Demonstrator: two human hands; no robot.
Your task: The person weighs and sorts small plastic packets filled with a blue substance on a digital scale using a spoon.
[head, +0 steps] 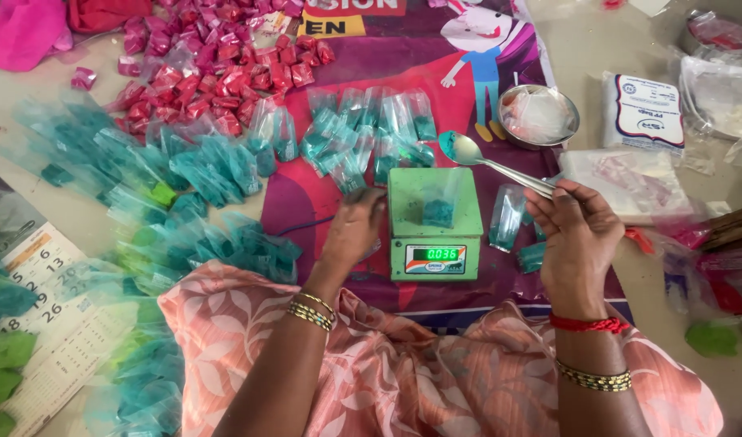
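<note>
Packets of teal powder already lie heaped beyond the left hand, so much seems done. That hand, fingers curled, perhaps pinches the pouch on the green scale. The right hand grips a powder-tipped spoon above it.

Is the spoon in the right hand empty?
No, the spoon held by the right hand carries teal powder in its bowl, above the green scale where a small bag sits.
</note>
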